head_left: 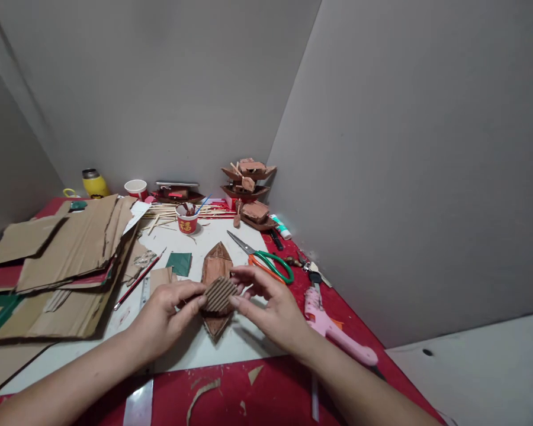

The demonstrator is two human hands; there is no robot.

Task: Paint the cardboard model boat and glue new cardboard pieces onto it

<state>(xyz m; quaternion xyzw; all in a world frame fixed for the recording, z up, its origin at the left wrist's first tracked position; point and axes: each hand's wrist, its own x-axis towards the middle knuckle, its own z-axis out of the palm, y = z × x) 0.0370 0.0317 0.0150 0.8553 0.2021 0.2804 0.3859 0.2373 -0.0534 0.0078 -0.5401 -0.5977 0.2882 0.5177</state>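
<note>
Between my two hands is a small piece of corrugated cardboard (220,295), its ridges facing up. My left hand (171,313) pinches its left edge between thumb and fingers. On the opposite edge, my right hand (269,305) has its thumb and fingertips closed on the piece. Directly beneath lies a brown cardboard model boat (217,260), pointed at both ends, on a white board (190,352). The piece covers the boat's middle; whether it touches the boat I cannot tell.
Green-handled scissors (266,260) lie beyond my right hand, and a pink glue gun (342,340) rests to the right. Cardboard sheets (71,248) are piled at left. A red paper cup (187,220), wooden sticks (160,211) and finished model boats (249,177) stand behind.
</note>
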